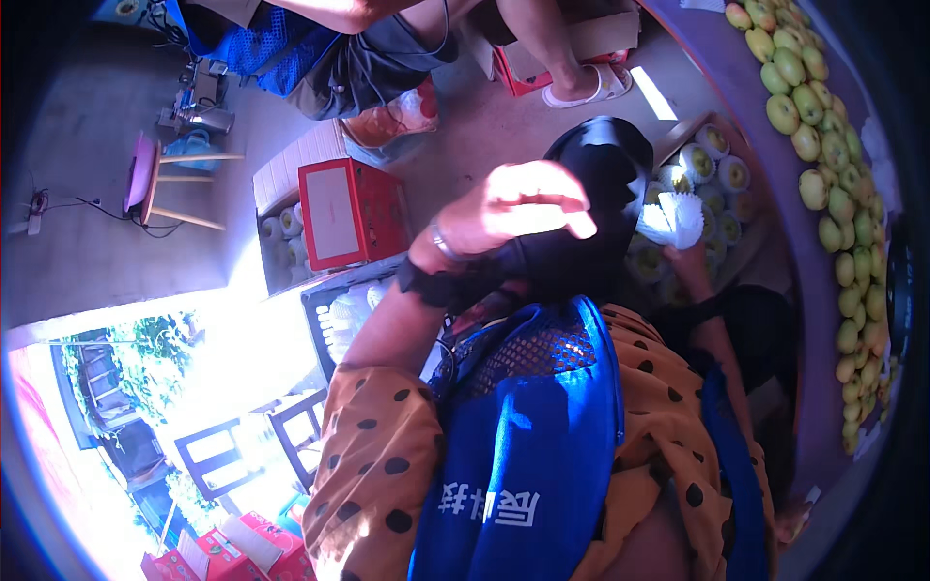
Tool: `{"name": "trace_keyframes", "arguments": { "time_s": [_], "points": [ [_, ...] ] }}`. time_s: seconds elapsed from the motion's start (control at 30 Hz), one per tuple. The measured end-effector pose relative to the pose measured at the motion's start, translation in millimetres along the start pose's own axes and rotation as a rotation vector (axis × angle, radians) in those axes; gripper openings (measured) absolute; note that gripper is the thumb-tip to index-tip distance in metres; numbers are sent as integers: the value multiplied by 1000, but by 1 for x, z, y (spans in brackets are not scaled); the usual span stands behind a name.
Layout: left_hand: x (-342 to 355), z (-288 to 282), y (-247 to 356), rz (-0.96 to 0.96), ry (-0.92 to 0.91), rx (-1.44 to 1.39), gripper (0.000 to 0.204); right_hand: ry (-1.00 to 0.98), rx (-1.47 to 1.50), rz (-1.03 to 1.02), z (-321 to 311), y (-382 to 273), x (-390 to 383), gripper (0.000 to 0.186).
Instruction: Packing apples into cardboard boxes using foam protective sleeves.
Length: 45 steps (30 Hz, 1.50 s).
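Your left hand (528, 208) is raised in front of your chest, back of the hand toward the camera, fingers curled loosely; you cannot tell whether it has hold of anything, since the palm is turned away. A band sits on that wrist, just above a dark cuff. Your right hand (686, 254) reaches out to the box (678, 136) of fruit and grips a white foam net sleeve (673, 219) from below, fingers closed around its base. The sleeve sits right over the wrapped fruit (722, 176) in the box, which rests beside the counter (736, 87). Along the counter runs a long heap of bare green-yellow fruit (823, 145). To your left, a red carton (351, 211) stands on the floor, well apart from both hands.
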<state>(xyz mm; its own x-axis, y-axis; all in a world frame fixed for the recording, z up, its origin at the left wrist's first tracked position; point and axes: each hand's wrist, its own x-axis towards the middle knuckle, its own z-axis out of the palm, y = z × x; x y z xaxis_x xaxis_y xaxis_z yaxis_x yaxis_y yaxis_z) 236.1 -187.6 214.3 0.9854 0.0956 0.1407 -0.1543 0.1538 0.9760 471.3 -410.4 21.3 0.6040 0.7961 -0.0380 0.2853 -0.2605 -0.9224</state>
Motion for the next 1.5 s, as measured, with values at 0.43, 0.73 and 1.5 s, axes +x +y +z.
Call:
{"name": "trace_keyframes", "arguments": {
  "time_s": [0.43, 0.73, 1.5],
  "points": [
    [-284, -55, -112, -1265, 693, 508, 14, -89, 23, 138, -4, 9, 2, 39],
    [-296, -26, -223, -1114, 536, 1229, 31, -60, -93, 171, -11, 49, 6, 40],
    [-294, -60, -112, -1431, 552, 454, 21, -11, -31, -45, -6, 17, 0, 47]
  ]
}}
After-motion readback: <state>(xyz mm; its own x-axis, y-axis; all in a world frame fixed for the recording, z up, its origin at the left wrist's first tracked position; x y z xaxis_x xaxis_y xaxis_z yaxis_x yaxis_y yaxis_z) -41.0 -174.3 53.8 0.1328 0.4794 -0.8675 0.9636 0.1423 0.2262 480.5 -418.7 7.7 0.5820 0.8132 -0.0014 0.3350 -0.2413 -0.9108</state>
